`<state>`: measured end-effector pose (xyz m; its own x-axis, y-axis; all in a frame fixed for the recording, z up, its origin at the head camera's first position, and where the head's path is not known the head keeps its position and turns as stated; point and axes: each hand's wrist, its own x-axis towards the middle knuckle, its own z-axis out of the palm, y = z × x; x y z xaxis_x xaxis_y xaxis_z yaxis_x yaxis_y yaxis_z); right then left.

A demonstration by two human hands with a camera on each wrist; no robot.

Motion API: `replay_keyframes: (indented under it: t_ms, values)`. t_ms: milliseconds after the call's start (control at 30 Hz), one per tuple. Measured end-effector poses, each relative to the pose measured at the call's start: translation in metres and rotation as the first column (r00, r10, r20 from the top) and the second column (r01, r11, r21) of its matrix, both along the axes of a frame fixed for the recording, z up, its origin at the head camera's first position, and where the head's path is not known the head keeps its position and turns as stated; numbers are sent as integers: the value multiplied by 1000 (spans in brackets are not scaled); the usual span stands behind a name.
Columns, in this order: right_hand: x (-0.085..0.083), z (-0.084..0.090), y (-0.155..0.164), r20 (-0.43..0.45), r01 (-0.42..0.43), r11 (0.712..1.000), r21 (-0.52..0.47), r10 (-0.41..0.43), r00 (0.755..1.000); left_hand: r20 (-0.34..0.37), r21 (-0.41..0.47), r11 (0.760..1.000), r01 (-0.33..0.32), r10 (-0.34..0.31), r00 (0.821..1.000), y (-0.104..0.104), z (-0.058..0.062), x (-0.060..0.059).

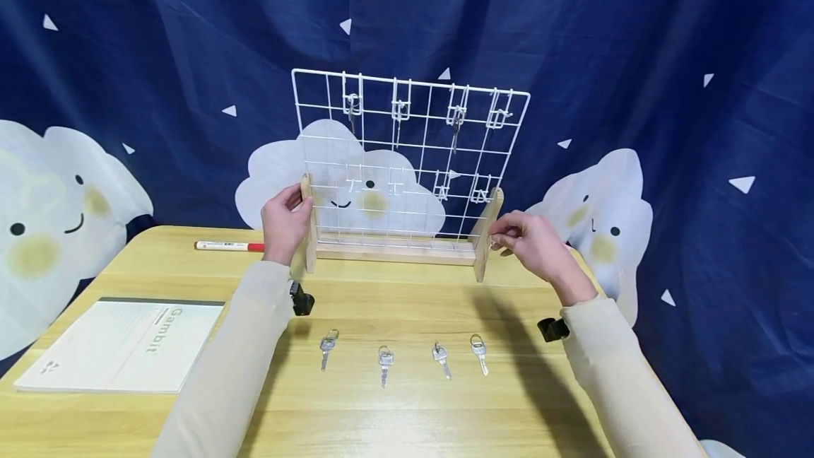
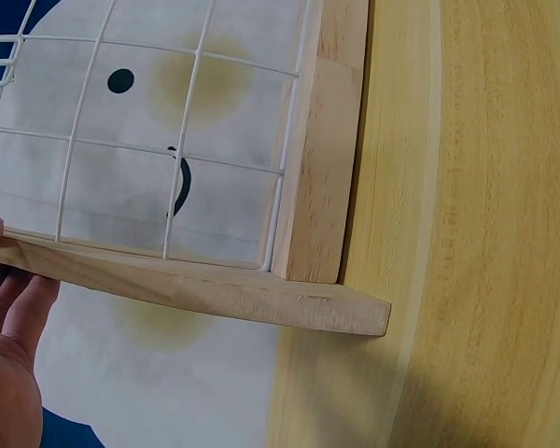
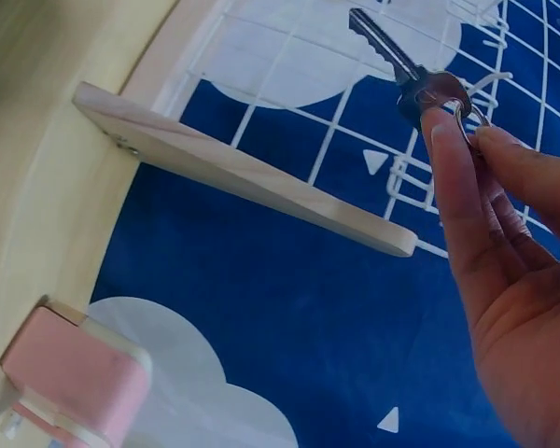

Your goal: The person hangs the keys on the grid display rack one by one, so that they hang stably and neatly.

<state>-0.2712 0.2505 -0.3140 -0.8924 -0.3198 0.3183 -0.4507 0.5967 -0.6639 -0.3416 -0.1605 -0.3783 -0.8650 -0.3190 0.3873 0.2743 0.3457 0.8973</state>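
One key (image 3: 415, 79) pinched by right hand (image 1: 534, 246); left hand (image 1: 284, 221) grips rack (image 1: 407, 161), fingers half-hidden.

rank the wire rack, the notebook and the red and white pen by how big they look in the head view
1. wire rack
2. notebook, though it lies nearer the camera, so this is unsure
3. pen, plainly smallest

white wire grid (image 1: 407, 154), pale wood feet — navy backdrop (image 1: 699, 55), white clouds

White coated wire grid (image 1: 407, 154) sits in a pale matt wood frame (image 1: 394, 251). Shiny metal key (image 3: 406, 70), glossy wood-grain table (image 1: 407, 401), soft cloth backdrop (image 1: 636, 34).
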Motion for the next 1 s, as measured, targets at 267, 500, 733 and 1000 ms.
replay_keyframes:
  t_ms: [267, 500, 733, 1000]
  values:
    - [2, 16, -4, -20, 16, 997, -75, -18, 1000, -1, 4, 1000, -2, 2, 1000, 0, 0, 1]
    - [3, 32, -8, -80, 51, 998, -34, -54, 995, 7, 7, 1000, -1, 1, 1000, 0, 0, 1]
    - [-1, 44, -10, -125, 76, 997, -9, -77, 989, -3, 6, 1000, -2, 2, 1000, -1, 0, 1]
    - [-4, 59, -11, -168, 69, 996, -57, -77, 983, -5, 1, 1000, 0, 0, 1000, 0, 1, 3]
